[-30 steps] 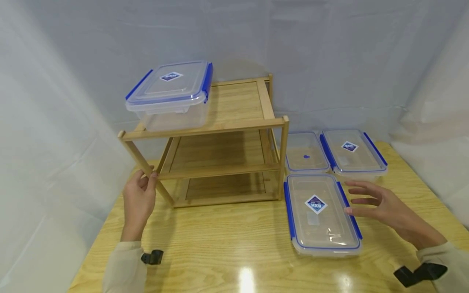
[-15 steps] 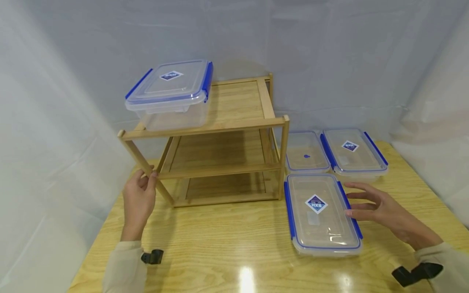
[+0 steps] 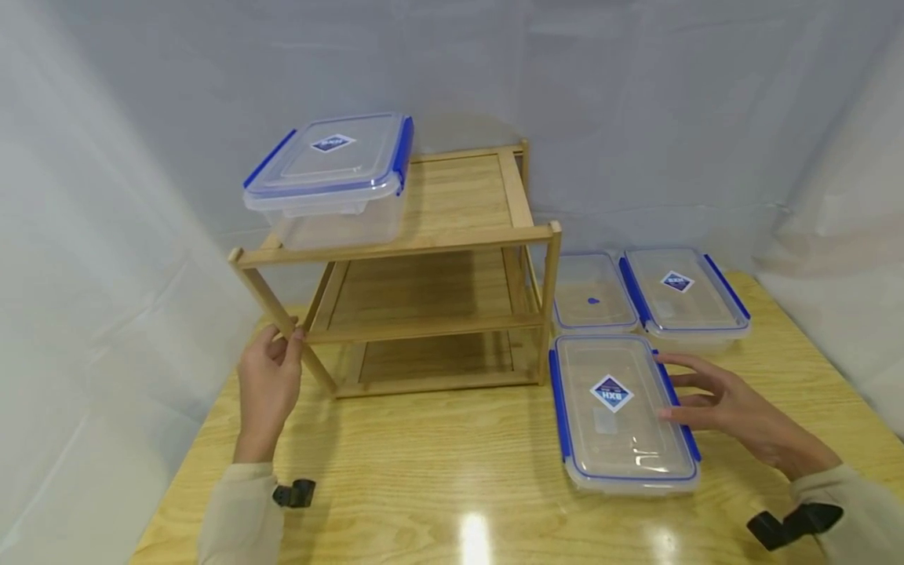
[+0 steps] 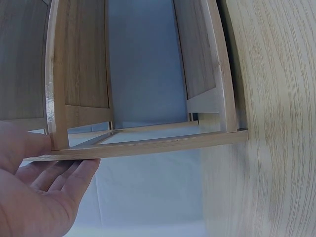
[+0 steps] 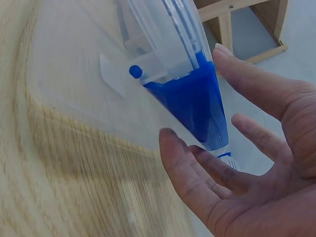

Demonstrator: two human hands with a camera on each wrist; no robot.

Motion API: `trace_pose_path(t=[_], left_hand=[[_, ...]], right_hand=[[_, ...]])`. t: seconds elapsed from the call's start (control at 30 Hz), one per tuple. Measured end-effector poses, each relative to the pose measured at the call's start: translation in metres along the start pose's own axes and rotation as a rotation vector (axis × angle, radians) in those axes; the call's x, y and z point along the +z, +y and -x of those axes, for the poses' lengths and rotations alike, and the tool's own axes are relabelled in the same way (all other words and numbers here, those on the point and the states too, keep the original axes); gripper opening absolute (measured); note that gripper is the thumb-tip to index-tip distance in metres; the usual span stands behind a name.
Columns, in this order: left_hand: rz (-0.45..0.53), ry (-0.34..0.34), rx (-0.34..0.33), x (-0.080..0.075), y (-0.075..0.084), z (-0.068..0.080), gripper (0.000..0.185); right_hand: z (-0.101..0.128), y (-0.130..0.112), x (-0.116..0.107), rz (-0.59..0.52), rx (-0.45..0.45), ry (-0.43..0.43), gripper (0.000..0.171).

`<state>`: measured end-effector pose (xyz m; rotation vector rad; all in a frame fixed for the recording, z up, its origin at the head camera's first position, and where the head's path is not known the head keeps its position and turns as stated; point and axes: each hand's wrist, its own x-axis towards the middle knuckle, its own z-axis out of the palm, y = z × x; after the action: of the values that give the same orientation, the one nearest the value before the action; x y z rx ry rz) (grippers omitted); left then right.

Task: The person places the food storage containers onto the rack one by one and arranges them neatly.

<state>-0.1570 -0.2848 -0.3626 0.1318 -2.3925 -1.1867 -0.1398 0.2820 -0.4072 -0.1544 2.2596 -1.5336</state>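
Right hand (image 3: 734, 404) has closed in over the last second: spread fingers now touch the lid and blue right clip of the near container (image 3: 621, 412), grip not yet wrapped. That container lies flat on the bench (image 3: 438, 471), right of the rack (image 3: 424, 267). Left hand (image 3: 268, 384) unchanged, fingers curled round the rack's front-left leg. White sheeting all round; two more containers (image 3: 650, 294) behind, one (image 3: 328, 180) on the top shelf.

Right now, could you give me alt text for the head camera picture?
A person's right hand reaches onto the long clear container with blue clips on a wooden table, while the left hand grips a slanted leg of a three-tier wooden rack. Another container sits on the rack.
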Motion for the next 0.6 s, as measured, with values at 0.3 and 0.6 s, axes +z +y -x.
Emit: trace_pose_path(t=[0.3, 0.6], left_hand=[[0.003, -0.008, -0.018, 0.0002, 0.0012, 0.0003, 0.04], [0.002, -0.005, -0.012, 0.0003, 0.0008, 0.0002, 0.039]], right_hand=[[-0.0034, 0.0018, 0.0016, -0.042, 0.004, -0.049, 0.074], [-0.0027, 0.0019, 0.0023, -0.025, -0.005, -0.054, 0.071]])
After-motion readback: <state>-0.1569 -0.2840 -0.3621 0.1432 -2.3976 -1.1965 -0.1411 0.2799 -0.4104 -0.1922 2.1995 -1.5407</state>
